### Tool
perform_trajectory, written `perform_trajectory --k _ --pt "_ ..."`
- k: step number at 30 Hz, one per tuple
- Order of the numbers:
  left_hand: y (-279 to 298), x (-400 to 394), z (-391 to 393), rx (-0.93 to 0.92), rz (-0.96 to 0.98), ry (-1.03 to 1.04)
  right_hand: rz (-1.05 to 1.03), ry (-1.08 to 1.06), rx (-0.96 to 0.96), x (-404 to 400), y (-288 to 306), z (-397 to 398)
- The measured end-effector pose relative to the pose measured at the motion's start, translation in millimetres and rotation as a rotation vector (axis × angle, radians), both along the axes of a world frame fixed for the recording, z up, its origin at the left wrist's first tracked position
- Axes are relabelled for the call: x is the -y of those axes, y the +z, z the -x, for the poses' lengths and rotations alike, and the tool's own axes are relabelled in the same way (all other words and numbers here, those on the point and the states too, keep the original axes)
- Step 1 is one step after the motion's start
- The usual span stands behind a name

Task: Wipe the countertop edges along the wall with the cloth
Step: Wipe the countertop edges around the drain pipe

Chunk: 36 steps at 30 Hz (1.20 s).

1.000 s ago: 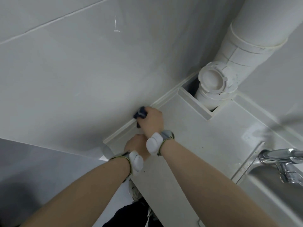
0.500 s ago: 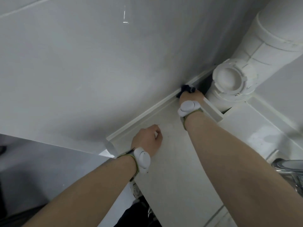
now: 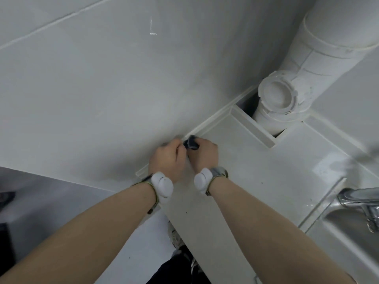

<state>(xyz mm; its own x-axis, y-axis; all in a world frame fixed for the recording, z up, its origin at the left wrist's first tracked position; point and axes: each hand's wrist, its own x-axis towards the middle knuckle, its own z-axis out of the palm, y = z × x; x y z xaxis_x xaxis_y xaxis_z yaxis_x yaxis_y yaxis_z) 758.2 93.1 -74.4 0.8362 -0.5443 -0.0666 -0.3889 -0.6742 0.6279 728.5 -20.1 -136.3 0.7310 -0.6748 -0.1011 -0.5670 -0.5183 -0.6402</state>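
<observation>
Dark cloth (image 3: 191, 144) sat bunched in the right hand (image 3: 203, 155) at the surface's wall edge (image 3: 207, 123) — mid-wipe, apparently. The left hand (image 3: 166, 160) curled beside it; whether its grip held cloth I could not tell — next, probably a steady drag along the edge.

Light was soft and even. A small glare mark shone on the wall (image 3: 152, 27), and shadow pooled beneath the hands. Wide-angle distortion bent the edges; the tap (image 3: 361, 203) was blurred.

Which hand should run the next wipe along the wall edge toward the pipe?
Right. The right hand already grips the dark cloth at the raised wall edge, on the pipe side. The left hand sits beside it, farther away.
</observation>
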Motion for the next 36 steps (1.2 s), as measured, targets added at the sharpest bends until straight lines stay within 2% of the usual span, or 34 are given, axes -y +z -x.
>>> perform_trajectory --k 5,8,11,15,17,20,23,25,28,31,34,36 --pt "4 -7 -6 0.056 -0.038 0.068 0.036 0.232 -0.001 -63 -14 7" --pt "4 -15 -3 0.076 -0.060 0.073 -0.045 0.266 -0.014 -93 -19 8" --pt "4 -24 -3 0.054 -0.059 0.101 -0.019 0.255 0.012 -90 -16 8" --pt "3 -28 -3 0.051 -0.040 0.086 0.072 0.215 0.014 -30 -11 8" --pt "1 -30 -1 0.024 -0.019 0.097 0.116 0.123 -0.025 19 -6 4" --pt "-5 -32 4 0.004 -0.005 0.104 0.235 -0.073 -0.193 93 3 -6" --pt "-10 -37 6 0.021 -0.029 0.108 0.279 -0.143 -0.267 116 14 -12" --pt "-11 -38 6 0.018 -0.017 0.117 0.251 -0.095 -0.234 102 7 -16" --pt "-8 -34 -2 -0.021 0.073 0.140 0.102 -0.119 -0.019 42 -3 -11" --pt "0 -16 -10 -0.003 0.100 0.125 0.034 0.016 0.051 -8 -6 5" --pt "11 5 -14 0.006 0.068 0.078 -0.004 0.222 -0.016 -47 -7 10" --pt "14 15 -13 -0.003 0.055 0.051 -0.109 0.271 -0.069 -66 -6 14"
